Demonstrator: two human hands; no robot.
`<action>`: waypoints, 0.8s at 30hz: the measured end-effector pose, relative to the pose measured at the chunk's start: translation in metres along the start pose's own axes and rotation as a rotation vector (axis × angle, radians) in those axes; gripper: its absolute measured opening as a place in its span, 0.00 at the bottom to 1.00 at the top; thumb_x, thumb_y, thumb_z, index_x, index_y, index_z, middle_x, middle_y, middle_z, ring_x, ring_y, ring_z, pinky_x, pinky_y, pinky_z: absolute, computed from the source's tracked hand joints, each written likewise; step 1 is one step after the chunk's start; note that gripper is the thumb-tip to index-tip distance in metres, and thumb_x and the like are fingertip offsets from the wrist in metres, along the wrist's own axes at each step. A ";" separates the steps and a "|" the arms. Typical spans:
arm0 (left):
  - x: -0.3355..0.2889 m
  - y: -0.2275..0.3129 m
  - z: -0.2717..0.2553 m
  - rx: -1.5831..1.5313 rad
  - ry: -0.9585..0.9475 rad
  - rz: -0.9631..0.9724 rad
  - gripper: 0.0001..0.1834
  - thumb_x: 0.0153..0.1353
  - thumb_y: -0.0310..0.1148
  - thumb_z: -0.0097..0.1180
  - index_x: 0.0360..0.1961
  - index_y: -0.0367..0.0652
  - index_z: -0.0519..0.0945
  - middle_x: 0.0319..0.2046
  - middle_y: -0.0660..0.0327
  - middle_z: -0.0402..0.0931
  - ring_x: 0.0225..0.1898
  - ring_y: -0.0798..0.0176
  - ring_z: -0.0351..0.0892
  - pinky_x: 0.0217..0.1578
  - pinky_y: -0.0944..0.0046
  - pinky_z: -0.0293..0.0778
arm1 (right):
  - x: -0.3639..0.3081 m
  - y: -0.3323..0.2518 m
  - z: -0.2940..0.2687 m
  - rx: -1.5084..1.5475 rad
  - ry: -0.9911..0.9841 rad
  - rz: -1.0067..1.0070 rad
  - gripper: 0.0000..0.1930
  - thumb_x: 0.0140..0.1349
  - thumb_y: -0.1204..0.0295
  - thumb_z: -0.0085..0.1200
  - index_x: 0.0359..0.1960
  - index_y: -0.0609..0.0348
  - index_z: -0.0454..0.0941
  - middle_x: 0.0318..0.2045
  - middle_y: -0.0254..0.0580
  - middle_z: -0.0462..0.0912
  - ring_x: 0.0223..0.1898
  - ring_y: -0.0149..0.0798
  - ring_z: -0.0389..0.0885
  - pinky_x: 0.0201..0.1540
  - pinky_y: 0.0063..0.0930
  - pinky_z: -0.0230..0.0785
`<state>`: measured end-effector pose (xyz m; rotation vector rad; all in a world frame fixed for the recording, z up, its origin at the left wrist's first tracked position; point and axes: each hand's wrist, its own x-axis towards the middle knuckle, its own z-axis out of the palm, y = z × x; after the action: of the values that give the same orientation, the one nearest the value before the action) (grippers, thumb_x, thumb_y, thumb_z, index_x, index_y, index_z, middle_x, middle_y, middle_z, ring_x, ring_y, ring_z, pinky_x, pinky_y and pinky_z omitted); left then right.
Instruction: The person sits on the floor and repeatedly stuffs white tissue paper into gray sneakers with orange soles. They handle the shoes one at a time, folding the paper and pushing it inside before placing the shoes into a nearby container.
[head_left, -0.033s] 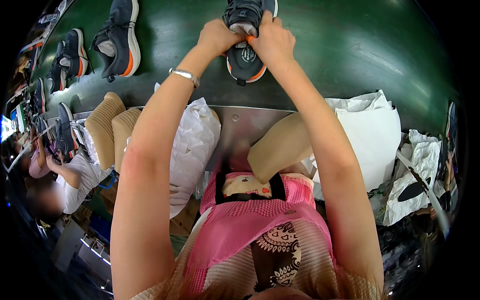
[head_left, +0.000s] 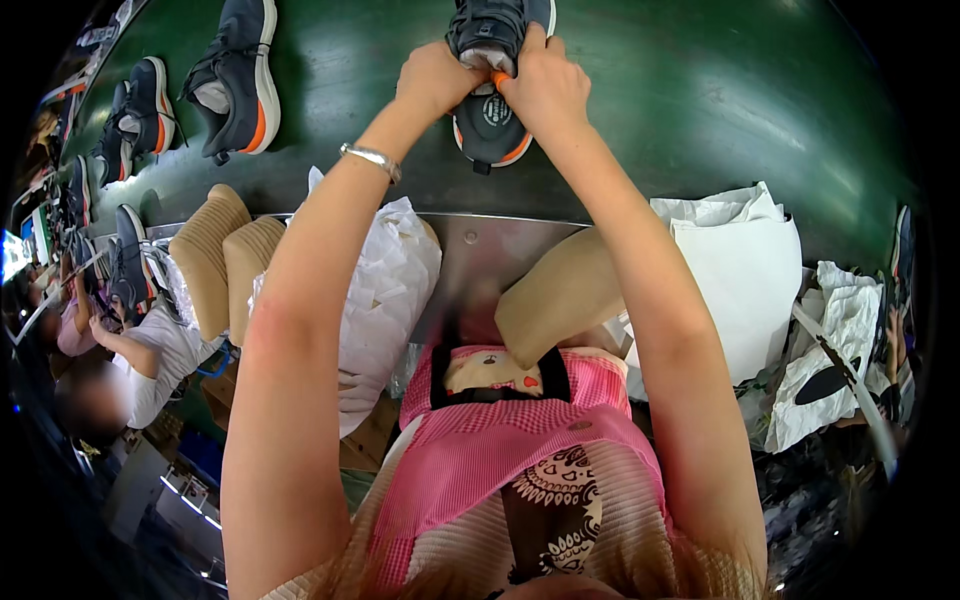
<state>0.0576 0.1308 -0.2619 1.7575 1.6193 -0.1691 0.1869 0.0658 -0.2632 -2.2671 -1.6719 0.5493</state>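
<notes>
A dark grey sneaker (head_left: 490, 143) with a white sole and orange heel trim lies on the green table top, its heel turned toward me. White paper (head_left: 487, 57) shows inside the opening. My left hand (head_left: 436, 80) is closed at the left side of the opening, fingertips reaching in. On the opposite side my right hand (head_left: 548, 84) grips the shoe's edge, its thumb near the left fingertips. A small orange patch shows at that thumb; I cannot tell what it is. The toe runs out of the picture at the top.
On the green table (head_left: 680, 110), a similar sneaker (head_left: 240, 90) and several more stand to the left. Brown ridged pads (head_left: 210, 255), white paper wads (head_left: 388, 290), a brown curved piece (head_left: 560, 290) and white sheets (head_left: 740, 280) line the near edge. A co-worker (head_left: 150, 360) is at far left.
</notes>
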 end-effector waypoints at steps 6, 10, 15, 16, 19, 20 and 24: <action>-0.003 -0.008 0.015 0.021 0.225 0.053 0.23 0.47 0.49 0.61 0.35 0.38 0.81 0.33 0.46 0.80 0.38 0.44 0.80 0.41 0.52 0.76 | 0.000 -0.007 0.021 0.017 0.112 -0.011 0.31 0.47 0.61 0.63 0.50 0.66 0.65 0.36 0.56 0.76 0.30 0.57 0.81 0.33 0.44 0.74; -0.006 -0.007 0.005 -0.031 0.152 0.011 0.28 0.46 0.49 0.62 0.44 0.40 0.77 0.37 0.48 0.80 0.39 0.47 0.81 0.42 0.54 0.76 | 0.000 -0.008 0.014 0.008 0.104 -0.007 0.34 0.47 0.60 0.63 0.53 0.65 0.64 0.37 0.57 0.75 0.32 0.57 0.81 0.34 0.45 0.74; -0.009 -0.019 0.005 -0.024 -0.012 -0.114 0.29 0.45 0.45 0.65 0.48 0.46 0.75 0.40 0.50 0.80 0.42 0.51 0.81 0.45 0.57 0.75 | -0.004 -0.013 0.005 0.024 0.036 0.036 0.37 0.46 0.59 0.64 0.56 0.63 0.63 0.38 0.57 0.76 0.34 0.57 0.81 0.36 0.45 0.74; -0.011 -0.015 0.005 0.028 0.058 -0.123 0.27 0.46 0.45 0.64 0.47 0.45 0.76 0.39 0.50 0.80 0.42 0.51 0.81 0.45 0.57 0.75 | -0.005 -0.014 0.008 0.021 0.031 0.044 0.37 0.46 0.59 0.64 0.57 0.63 0.63 0.39 0.57 0.76 0.34 0.57 0.81 0.37 0.44 0.74; -0.019 -0.004 0.006 0.127 0.240 -0.123 0.21 0.48 0.45 0.62 0.41 0.44 0.79 0.36 0.51 0.81 0.40 0.50 0.81 0.43 0.56 0.75 | -0.004 -0.015 0.010 0.027 0.048 0.037 0.37 0.46 0.59 0.63 0.57 0.63 0.63 0.39 0.57 0.76 0.34 0.57 0.80 0.36 0.44 0.74; -0.021 -0.004 0.008 0.124 0.281 -0.105 0.20 0.48 0.45 0.61 0.39 0.44 0.80 0.35 0.51 0.81 0.40 0.49 0.81 0.43 0.55 0.75 | -0.005 -0.013 0.014 0.034 0.063 0.031 0.37 0.46 0.59 0.63 0.57 0.63 0.64 0.39 0.57 0.76 0.34 0.57 0.80 0.36 0.44 0.74; -0.020 -0.006 0.012 0.120 0.354 -0.115 0.19 0.48 0.46 0.60 0.36 0.44 0.80 0.33 0.52 0.81 0.39 0.49 0.81 0.41 0.55 0.75 | -0.005 -0.015 0.026 0.043 0.106 0.024 0.37 0.46 0.59 0.63 0.57 0.64 0.64 0.39 0.58 0.76 0.34 0.57 0.80 0.36 0.44 0.74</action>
<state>0.0530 0.1071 -0.2624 1.8637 2.0005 -0.0077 0.1608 0.0652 -0.2788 -2.2477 -1.5696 0.4573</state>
